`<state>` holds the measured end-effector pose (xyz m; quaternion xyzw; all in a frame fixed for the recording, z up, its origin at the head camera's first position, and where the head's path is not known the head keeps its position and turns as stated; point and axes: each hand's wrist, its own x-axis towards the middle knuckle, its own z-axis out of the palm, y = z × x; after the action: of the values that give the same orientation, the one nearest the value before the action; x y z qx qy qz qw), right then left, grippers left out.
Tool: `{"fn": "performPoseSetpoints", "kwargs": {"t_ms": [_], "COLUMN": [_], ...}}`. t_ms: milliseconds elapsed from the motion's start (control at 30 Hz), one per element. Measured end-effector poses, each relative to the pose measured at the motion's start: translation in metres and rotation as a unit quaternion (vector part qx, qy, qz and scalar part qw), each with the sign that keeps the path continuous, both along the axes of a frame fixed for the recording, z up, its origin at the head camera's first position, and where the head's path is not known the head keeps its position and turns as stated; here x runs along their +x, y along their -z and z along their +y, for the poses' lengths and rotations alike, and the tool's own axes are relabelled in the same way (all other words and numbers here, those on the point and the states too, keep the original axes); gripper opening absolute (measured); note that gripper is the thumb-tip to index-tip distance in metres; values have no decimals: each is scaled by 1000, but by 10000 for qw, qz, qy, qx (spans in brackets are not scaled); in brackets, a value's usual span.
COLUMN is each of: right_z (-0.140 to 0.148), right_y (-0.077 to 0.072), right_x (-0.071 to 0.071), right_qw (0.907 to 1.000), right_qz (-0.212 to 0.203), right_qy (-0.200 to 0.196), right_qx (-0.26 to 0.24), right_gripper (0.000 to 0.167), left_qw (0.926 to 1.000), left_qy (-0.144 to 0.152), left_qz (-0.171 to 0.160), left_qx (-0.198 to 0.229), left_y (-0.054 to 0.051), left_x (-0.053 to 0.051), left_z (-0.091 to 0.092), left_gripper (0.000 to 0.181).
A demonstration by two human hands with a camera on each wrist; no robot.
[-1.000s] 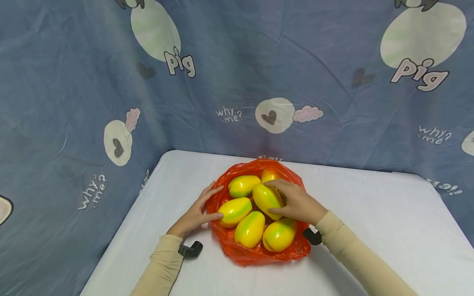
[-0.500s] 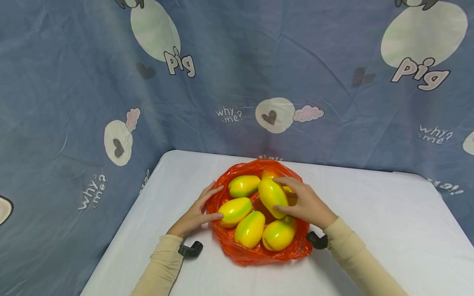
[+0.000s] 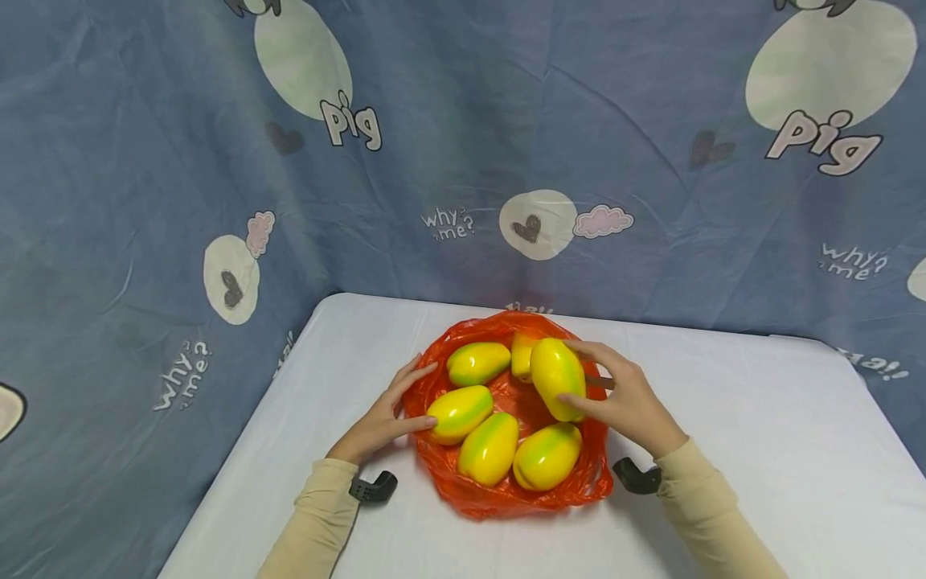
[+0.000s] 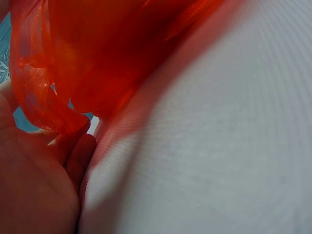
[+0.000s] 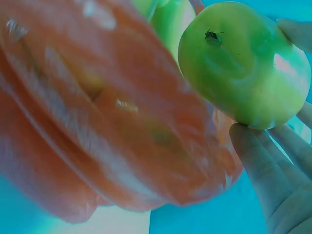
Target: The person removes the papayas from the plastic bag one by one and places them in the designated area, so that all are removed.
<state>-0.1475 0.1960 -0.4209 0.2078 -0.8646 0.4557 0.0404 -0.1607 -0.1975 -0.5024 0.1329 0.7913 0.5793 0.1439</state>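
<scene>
In the head view a red plastic bag (image 3: 473,503) stands with its mouth spread wide. Several glossy yellow-green mangoes (image 3: 489,450) lie inside. My right hand (image 3: 633,402) holds one mango (image 3: 557,378) between thumb and fingers at the bag's right side; the right wrist view shows this mango (image 5: 239,68) with its dark stem end, beside the bag's wall. My left hand (image 3: 379,420) rests against the bag's left rim, fingers spread and thumb reaching over to a mango (image 3: 460,414). In the left wrist view its fingers (image 4: 80,156) lie loosely beside the red film.
The bag stands on a white-covered table (image 3: 723,450). A blue patterned cloth (image 3: 463,145) hangs behind and to the left. Each wrist wears a black device, on the left (image 3: 373,487) and on the right (image 3: 637,476).
My right hand has moved right with the mango, from the middle of the bag to its right rim, baring red bag in the middle. The left hand has stayed in place.
</scene>
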Motion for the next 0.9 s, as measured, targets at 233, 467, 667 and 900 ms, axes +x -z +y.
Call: {"fn": "performPoseSetpoints", "kwargs": {"t_ms": [233,467,667,900], "right_z": [15,27,38,50], "right_y": [2,6,10,12], "right_x": [4,9,12,16], "right_qw": [9993,9978,9965,9937], "right_qz": [125,18,10,-57], "right_qy": [250,612,822,1103], "right_qx": [-256,-248,-161,-203], "right_gripper": [70,70,71,72], "left_qw": [10000,10000,10000,10000], "left_qy": [2,-29,-26,44], "left_qz": [1,-71,-74,2], "left_qx": [-55,-16,-18,68], "left_y": [2,0,0,0], "left_x": [-1,0,0,0], "left_z": [0,0,0,-1], "left_gripper": [78,78,78,78]}}
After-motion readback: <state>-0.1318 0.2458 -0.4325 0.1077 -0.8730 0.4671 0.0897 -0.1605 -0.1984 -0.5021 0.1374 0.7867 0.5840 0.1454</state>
